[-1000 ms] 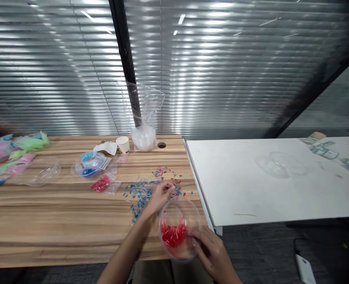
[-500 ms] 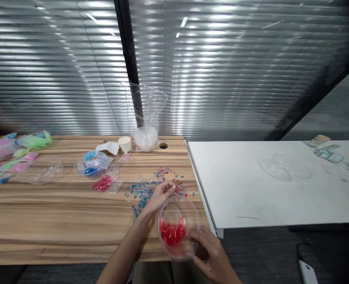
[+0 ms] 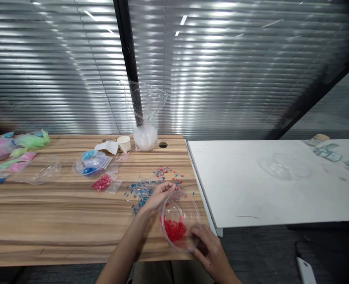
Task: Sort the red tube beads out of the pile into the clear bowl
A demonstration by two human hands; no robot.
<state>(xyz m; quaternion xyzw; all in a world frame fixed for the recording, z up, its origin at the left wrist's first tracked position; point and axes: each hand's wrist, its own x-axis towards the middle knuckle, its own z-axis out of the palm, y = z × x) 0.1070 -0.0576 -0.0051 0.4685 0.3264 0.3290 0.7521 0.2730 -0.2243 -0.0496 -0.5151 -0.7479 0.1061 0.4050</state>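
In the head view my right hand (image 3: 208, 248) grips the near right rim of a clear plastic bowl (image 3: 190, 213). The bowl is tilted, and short red plastic pieces (image 3: 175, 229) lie heaped in its lower left part. My left hand (image 3: 161, 193) is at the bowl's far rim, fingertips pinched together; whether it touches the rim or has a tiny piece in it is too small to tell. Beneath and beyond that hand, blue pieces (image 3: 139, 191) are scattered over the wooden table, with a few red pieces (image 3: 162, 170) mixed in behind.
A small bag of red pieces (image 3: 101, 182) lies left of the scatter. Behind it are a bowl with blue bags (image 3: 88, 167), a paper cup (image 3: 124, 144) and a bagged white bowl stack (image 3: 145, 137). Coloured bags (image 3: 17, 152) cover the far left. A white table (image 3: 239, 185) adjoins on the right.
The bowl has tilted a little more and shifted slightly right, its far rim now closer to my left hand. The red pieces in it have shifted with it. My left hand has barely moved.
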